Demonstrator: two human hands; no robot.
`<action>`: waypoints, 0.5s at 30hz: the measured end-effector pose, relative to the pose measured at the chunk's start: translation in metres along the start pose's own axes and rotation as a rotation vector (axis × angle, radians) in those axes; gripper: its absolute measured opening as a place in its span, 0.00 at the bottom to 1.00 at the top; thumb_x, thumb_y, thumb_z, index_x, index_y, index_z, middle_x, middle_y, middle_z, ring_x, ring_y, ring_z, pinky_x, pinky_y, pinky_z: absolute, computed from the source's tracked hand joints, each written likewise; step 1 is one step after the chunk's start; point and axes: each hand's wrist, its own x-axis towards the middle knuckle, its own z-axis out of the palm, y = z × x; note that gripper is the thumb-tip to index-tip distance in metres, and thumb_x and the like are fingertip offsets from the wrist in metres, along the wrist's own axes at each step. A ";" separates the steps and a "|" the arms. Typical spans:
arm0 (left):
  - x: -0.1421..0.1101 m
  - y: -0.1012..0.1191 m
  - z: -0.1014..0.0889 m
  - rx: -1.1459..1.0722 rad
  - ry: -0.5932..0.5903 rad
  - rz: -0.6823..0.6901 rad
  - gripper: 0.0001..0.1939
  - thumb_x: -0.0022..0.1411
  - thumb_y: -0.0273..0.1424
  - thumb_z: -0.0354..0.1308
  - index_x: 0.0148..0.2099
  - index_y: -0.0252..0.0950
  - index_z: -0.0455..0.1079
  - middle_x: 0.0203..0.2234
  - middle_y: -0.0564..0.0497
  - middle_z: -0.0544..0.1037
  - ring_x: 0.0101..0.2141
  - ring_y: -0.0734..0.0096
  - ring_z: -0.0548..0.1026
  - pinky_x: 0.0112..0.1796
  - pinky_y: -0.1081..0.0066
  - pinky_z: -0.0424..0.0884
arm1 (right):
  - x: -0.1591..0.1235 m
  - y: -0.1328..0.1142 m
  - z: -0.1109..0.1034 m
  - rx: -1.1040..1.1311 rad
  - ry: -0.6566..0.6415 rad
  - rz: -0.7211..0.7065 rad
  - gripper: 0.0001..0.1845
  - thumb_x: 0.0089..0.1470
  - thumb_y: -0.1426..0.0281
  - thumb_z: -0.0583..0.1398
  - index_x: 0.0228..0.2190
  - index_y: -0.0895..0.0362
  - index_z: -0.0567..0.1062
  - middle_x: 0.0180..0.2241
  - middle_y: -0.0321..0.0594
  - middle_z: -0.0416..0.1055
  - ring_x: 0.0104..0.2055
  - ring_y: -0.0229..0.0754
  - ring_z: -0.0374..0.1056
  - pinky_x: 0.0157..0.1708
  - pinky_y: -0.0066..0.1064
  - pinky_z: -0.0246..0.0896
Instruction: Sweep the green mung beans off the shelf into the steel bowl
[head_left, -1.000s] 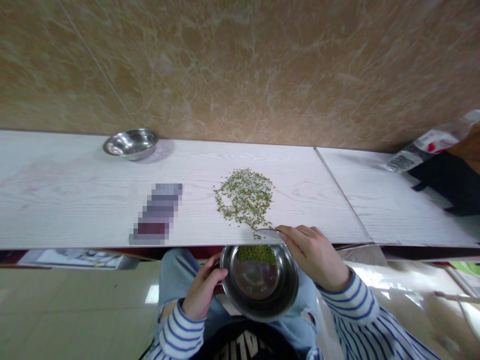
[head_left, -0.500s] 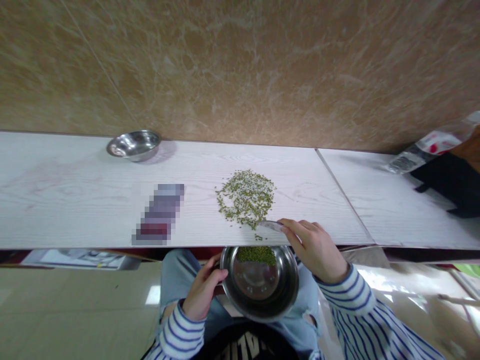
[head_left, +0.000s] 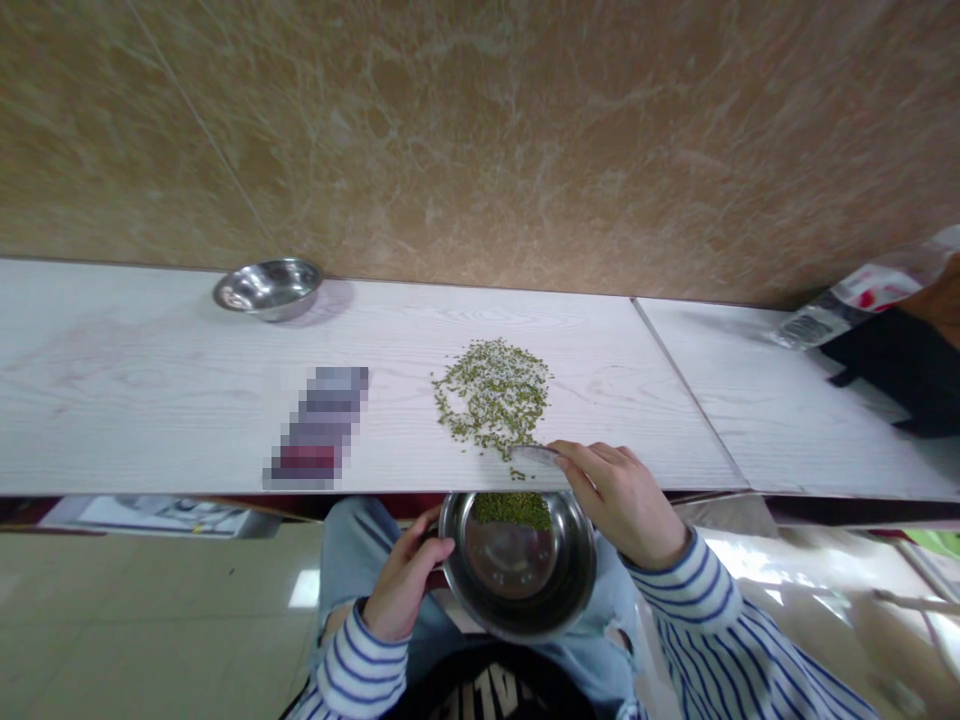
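Note:
My left hand point(head_left: 406, 582) grips the left rim of a large steel bowl point(head_left: 517, 612) above my lap, thumb over the edge. The bowl sits just below the table's front edge. Inside, along its far side, lies a heap of small green beans point(head_left: 514, 509), too small to name surely. More green beans point(head_left: 495, 390) are spread in a loose round patch on the table. My right hand point(head_left: 619, 500) is closed on a spoon-like metal tool point(head_left: 534, 454), its tip touching the patch's near edge. A few loose beans lie between tool and table edge.
A small steel bowl point(head_left: 270, 290) stands by the wall at the back left. A blurred-out flat item point(head_left: 319, 430) lies left of the beans. On the right are a clear plastic package point(head_left: 840, 305) and a black item point(head_left: 900, 365). A seam point(head_left: 690, 390) crosses the white table.
My right hand and the tool have shifted slightly left along the near edge of the bean patch. My left hand and the large bowl stay almost still.

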 end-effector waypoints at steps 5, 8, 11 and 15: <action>0.000 0.000 0.000 -0.008 -0.003 0.001 0.22 0.44 0.32 0.65 0.44 0.35 0.76 0.27 0.51 0.81 0.29 0.64 0.77 0.26 0.71 0.70 | 0.000 -0.002 0.000 -0.010 -0.008 -0.016 0.15 0.67 0.69 0.50 0.48 0.54 0.74 0.34 0.40 0.78 0.36 0.41 0.73 0.37 0.34 0.59; 0.000 0.000 0.000 -0.004 -0.008 0.001 0.22 0.44 0.32 0.65 0.45 0.34 0.76 0.27 0.50 0.81 0.29 0.66 0.76 0.26 0.71 0.69 | -0.001 -0.003 -0.002 0.005 -0.021 -0.024 0.15 0.67 0.69 0.50 0.48 0.54 0.74 0.33 0.40 0.78 0.35 0.41 0.73 0.37 0.34 0.59; 0.000 0.000 0.000 -0.009 -0.017 -0.011 0.23 0.44 0.32 0.65 0.45 0.34 0.76 0.27 0.51 0.81 0.28 0.66 0.75 0.26 0.71 0.69 | -0.002 -0.002 -0.003 0.010 -0.019 -0.017 0.16 0.67 0.68 0.50 0.49 0.54 0.74 0.34 0.40 0.77 0.36 0.41 0.73 0.37 0.34 0.59; 0.000 -0.001 0.000 -0.017 0.003 -0.012 0.23 0.43 0.32 0.66 0.45 0.34 0.76 0.26 0.51 0.81 0.27 0.66 0.76 0.26 0.71 0.69 | -0.003 -0.002 -0.002 0.003 -0.020 -0.015 0.16 0.67 0.68 0.50 0.48 0.54 0.74 0.34 0.40 0.78 0.36 0.41 0.73 0.37 0.34 0.59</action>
